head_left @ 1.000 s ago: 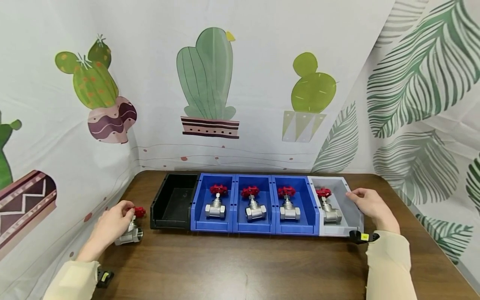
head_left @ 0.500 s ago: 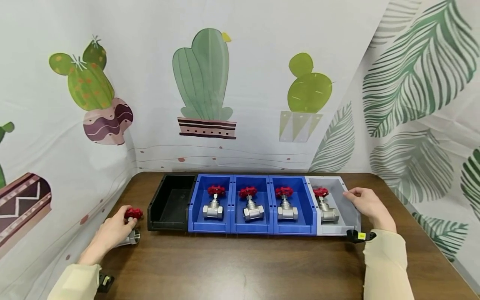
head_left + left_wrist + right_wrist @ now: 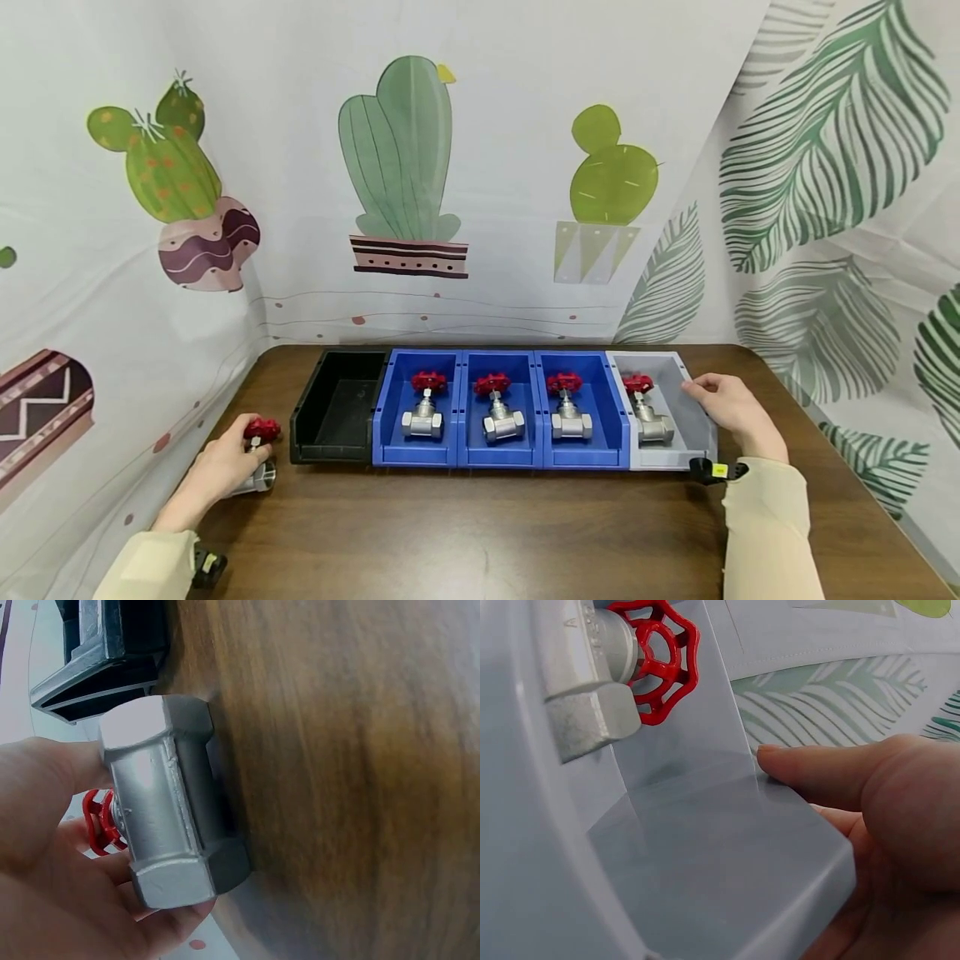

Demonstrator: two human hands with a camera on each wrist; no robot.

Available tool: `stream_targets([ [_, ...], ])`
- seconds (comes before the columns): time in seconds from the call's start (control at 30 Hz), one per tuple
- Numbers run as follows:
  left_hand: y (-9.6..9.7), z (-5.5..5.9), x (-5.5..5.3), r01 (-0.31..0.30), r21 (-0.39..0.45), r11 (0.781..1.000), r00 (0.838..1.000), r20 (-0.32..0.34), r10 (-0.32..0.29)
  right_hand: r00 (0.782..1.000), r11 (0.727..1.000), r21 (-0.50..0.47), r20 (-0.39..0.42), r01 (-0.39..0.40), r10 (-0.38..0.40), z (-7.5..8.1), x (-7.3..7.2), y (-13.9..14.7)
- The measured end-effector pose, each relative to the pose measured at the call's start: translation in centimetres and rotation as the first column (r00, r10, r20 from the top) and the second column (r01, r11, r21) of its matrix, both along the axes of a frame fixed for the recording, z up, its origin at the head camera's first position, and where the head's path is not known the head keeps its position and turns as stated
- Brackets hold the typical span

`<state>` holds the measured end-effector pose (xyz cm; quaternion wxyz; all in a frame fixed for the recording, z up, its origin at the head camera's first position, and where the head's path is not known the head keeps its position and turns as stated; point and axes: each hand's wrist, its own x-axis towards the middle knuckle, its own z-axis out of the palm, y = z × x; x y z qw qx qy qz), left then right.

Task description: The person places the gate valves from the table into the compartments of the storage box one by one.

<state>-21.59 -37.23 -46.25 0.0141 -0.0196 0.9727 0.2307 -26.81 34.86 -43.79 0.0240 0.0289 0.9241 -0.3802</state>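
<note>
At the table's left side, my left hand [image 3: 213,467] holds a silver gate valve [image 3: 161,806] with a red handwheel [image 3: 262,429]. In the left wrist view the thumb and fingers reach around the valve from behind; its body lies close over the wood and partly hides them. My right hand [image 3: 733,412] pinches the right side wall of a grey bin [image 3: 686,421], thumb at the rim and other fingers outside, as the right wrist view shows. Inside that bin lies another valve [image 3: 654,428], its red handwheel [image 3: 664,664] toward the back.
A black bin [image 3: 330,452] stands at the row's left end, right of the held valve, with nothing in it. Between it and the grey bin are three blue bins [image 3: 499,456], each with a valve [image 3: 424,423]. A printed cloth [image 3: 510,167] hangs behind the brown table [image 3: 480,533].
My left hand has shifted from the handwheel's side to further around the valve, covering more of its body. The whole head view has drifted slightly; my right hand keeps its place on the grey bin.
</note>
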Motion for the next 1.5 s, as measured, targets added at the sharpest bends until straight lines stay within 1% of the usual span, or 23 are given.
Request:
stream_targets([
  [0.2, 0.1, 0.1, 0.1, -0.023, 0.010, 1.000, 1.000, 0.007, 0.023, 1.000, 1.000, 0.010, -0.011, -0.005, 0.005, 0.1, 0.0, -0.1],
  [0.43, 0.2, 0.7, 0.1, -0.009, 0.032, 0.999, 1.000, 0.004, 0.009, 1.000, 1.000, 0.003, -0.012, -0.003, 0.003, 0.1, 0.0, 0.0],
  [0.63, 0.4, 0.5, 0.0, 0.003, 0.021, 1.000, 0.999, -0.033, -0.002, 1.000, 1.000, 0.010, -0.018, -0.007, 0.007, 0.0, -0.1, 0.1],
  [0.77, 0.4, 0.8, -0.1, 0.007, 0.019, 1.000, 0.999, -0.045, -0.006, 1.000, 1.000, 0.004, -0.012, -0.007, 0.007, 0.1, 0.0, 0.0],
  [0.9, 0.4, 1.7, -0.3, 0.013, 0.015, 1.000, 0.998, -0.060, -0.012, 1.000, 1.000, 0.004, -0.012, -0.009, 0.009, 0.1, 0.0, 0.0],
  [1.1, 0.9, 3.4, -0.7, 0.018, 0.013, 1.000, 0.995, -0.098, -0.017, 1.000, 1.000, 0.001, -0.007, -0.014, 0.014, 0.0, 0.0, 0.1],
  [1.23, 1.6, 4.5, -1.0, 0.027, 0.033, 0.999, 0.992, -0.124, -0.023, 1.000, 1.000, -0.006, 0.000, -0.010, 0.010, -0.1, 0.0, 0.1],
  [1.37, 2.5, 5.5, -1.3, 0.044, 0.032, 0.998, 0.985, -0.170, -0.038, 1.000, 1.000, -0.004, 0.001, -0.002, 0.002, -0.1, -0.1, 0.1],
  [1.5, 3.5, 6.7, -1.6, 0.063, 0.033, 0.997, 0.979, -0.195, -0.055, 1.000, 1.000, 0.003, -0.003, 0.006, -0.006, -0.1, -0.2, 0.1],
])
